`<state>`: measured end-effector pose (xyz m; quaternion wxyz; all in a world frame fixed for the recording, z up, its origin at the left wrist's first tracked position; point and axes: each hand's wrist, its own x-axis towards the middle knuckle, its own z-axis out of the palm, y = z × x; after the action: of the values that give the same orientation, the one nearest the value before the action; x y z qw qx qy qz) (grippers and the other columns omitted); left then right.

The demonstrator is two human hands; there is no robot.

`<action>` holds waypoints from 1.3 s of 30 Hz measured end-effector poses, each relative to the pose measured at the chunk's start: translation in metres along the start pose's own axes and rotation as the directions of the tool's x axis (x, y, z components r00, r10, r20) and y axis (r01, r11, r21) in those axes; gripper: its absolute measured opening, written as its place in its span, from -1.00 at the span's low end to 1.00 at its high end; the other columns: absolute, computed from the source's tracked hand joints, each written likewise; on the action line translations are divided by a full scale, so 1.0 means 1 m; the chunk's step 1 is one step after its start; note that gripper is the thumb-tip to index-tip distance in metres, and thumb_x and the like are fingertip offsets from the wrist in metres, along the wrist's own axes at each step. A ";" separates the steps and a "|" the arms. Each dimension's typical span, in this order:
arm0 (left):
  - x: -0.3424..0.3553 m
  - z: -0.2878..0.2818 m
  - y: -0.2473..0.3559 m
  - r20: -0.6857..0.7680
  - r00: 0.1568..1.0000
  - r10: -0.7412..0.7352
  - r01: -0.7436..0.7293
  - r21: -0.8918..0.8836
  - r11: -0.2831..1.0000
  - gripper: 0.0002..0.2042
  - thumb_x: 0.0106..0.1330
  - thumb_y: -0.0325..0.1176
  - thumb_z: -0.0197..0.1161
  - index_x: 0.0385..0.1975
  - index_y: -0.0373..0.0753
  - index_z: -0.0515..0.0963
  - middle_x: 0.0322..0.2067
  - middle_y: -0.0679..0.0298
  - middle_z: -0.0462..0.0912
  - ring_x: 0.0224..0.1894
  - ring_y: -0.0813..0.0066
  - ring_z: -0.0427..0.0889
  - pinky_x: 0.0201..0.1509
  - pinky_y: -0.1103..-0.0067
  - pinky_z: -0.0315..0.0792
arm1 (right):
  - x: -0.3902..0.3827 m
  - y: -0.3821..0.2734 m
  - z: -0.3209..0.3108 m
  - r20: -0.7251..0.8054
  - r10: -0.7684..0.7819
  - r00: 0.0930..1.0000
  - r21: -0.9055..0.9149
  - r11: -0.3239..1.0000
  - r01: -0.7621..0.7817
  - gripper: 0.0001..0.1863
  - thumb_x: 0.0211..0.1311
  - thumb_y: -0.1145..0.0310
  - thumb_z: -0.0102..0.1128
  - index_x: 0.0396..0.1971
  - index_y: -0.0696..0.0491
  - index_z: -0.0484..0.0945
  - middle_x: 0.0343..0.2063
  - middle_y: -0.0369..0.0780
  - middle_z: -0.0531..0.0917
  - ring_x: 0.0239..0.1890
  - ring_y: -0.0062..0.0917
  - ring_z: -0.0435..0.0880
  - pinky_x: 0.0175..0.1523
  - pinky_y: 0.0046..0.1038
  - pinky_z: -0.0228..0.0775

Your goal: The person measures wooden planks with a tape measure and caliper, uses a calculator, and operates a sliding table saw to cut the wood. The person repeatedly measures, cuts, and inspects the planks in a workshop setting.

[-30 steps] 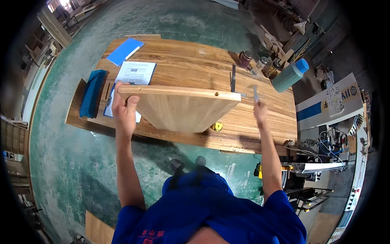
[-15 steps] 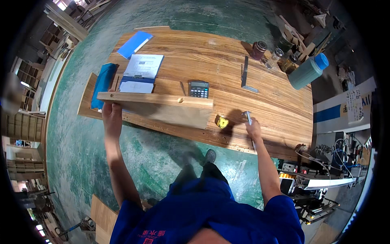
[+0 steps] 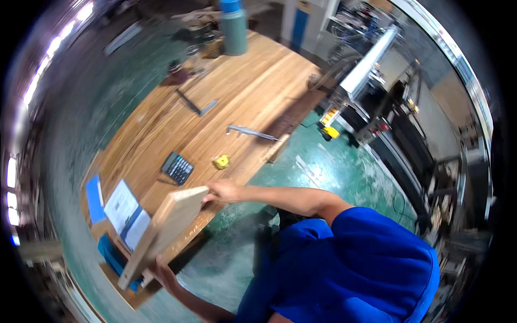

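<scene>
A thick wooden board (image 3: 180,212) stands on its edge, tilted, at the near left of the wooden worktable (image 3: 253,81). My left hand (image 3: 162,272) grips its lower left end, with the fingers partly hidden behind the wood. At the board's other end, my right hand (image 3: 223,192) is closed on the corner. A metal caliper (image 3: 253,133) lies on the table by the front edge, apart from both hands. Between the caliper and the board sit a yellow tape measure (image 3: 221,161) and a dark calculator (image 3: 176,168).
A clipboard with papers (image 3: 127,210), a blue folder (image 3: 95,199) and a blue cloth-like item (image 3: 110,257) lie left of the board. Farther back are a try square (image 3: 198,107), several jars (image 3: 177,71) and a green bottle (image 3: 233,29). Machinery (image 3: 371,107) stands to the right.
The caliper has left my right hand and lies on the table. That hand now holds the board's right end. My view has turned, so the table appears rotated.
</scene>
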<state>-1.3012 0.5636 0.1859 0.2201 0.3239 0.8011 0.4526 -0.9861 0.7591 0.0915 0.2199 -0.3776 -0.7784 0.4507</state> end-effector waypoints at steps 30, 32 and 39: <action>-0.590 0.530 0.233 0.946 -0.322 -0.027 0.508 0.197 0.839 -0.29 0.39 -0.42 0.39 0.49 -0.24 0.17 0.36 0.06 0.38 0.40 0.13 0.37 0.48 0.16 0.30 | -0.834 0.111 -0.424 -0.744 0.667 -0.025 0.462 0.487 -0.741 -0.46 0.40 -0.12 0.19 -0.17 0.13 0.73 -0.42 -0.05 0.74 -0.29 -0.25 0.73 -0.10 -0.20 0.50; -0.623 0.563 0.254 0.937 -0.349 -0.011 0.528 0.207 0.824 -0.27 0.39 -0.42 0.37 0.50 -0.27 0.14 0.37 0.04 0.37 0.41 0.11 0.37 0.49 0.15 0.29 | -0.865 0.139 -0.436 -0.727 0.684 -0.065 0.499 0.461 -0.734 -0.46 0.44 -0.09 0.16 -0.18 0.17 0.72 -0.45 -0.04 0.72 -0.32 -0.32 0.70 -0.14 -0.24 0.50; -0.679 0.693 0.323 0.890 -0.436 -0.135 0.573 0.390 0.721 -0.35 0.42 -0.43 0.27 0.45 -0.41 0.17 0.33 -0.07 0.41 0.39 0.04 0.42 0.48 0.07 0.32 | -0.964 0.242 -0.486 -0.855 0.458 -0.243 0.437 0.384 -0.813 -0.49 0.36 0.09 0.28 0.11 0.18 0.61 0.14 0.06 0.63 0.23 -0.05 0.55 0.34 -0.16 0.35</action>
<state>-0.2792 0.6023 0.1643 0.9348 0.2076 0.2874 0.0183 0.0355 0.3364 0.1213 0.2851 -0.9354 -0.2035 0.0476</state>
